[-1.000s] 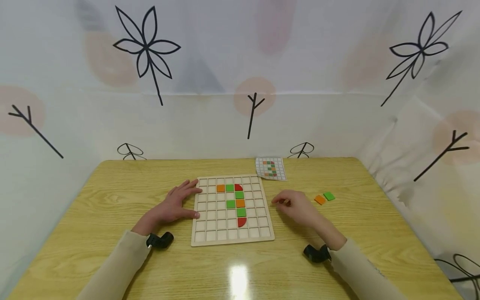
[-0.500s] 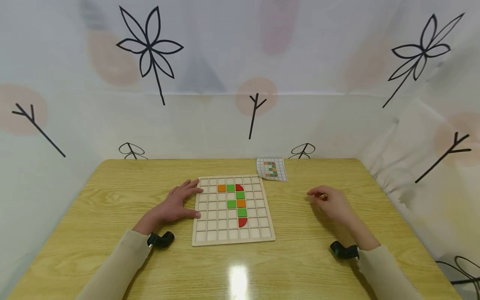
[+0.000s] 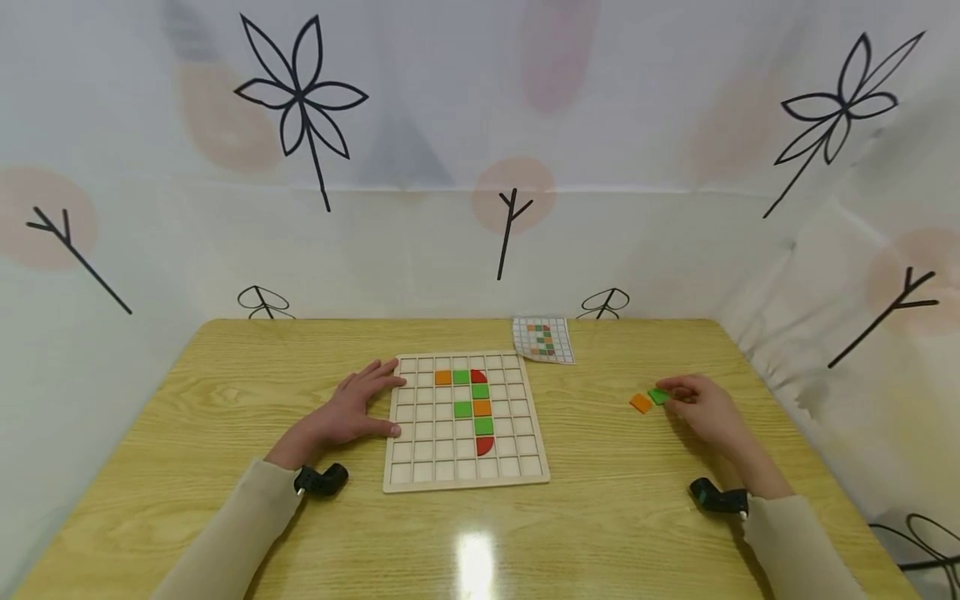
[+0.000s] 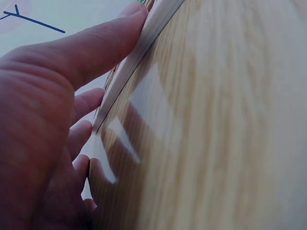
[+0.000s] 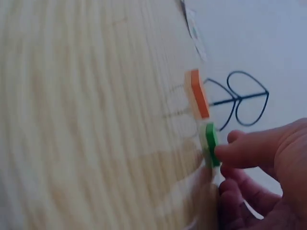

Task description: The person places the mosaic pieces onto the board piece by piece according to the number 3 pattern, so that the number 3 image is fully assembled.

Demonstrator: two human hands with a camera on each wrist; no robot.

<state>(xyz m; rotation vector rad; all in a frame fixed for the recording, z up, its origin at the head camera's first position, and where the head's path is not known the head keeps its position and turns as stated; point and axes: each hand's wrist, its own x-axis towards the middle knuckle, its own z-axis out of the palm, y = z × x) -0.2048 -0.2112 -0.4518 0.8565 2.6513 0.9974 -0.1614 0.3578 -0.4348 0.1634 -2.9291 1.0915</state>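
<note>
My left hand [image 3: 347, 410] rests at the left edge of a pale wooden grid board [image 3: 423, 473], fingers spread and thumb on the rim, as the left wrist view also shows. On the board, orange and green square tiles and red quarter-round tiles form a bent line. Over on the right, my right hand [image 3: 705, 410] pinches the near-right side of a loose green square tile [image 3: 657, 396] between thumb and fingers. The right wrist view has the thumb against that green tile [image 5: 211, 143]. Just left of it lies an orange square tile [image 3: 641, 403].
Behind the board's far right corner lies a printed pattern card [image 3: 543, 339] with a coloured grid, its near edge curled. The wooden table [image 3: 585, 533] ends at a white patterned cloth [image 3: 420, 250] at the back and sides.
My right hand has moved right from beside the board, passing over the loose tiles, and now has its fingertips at the green one. The left hand stays at the board's edge.
</note>
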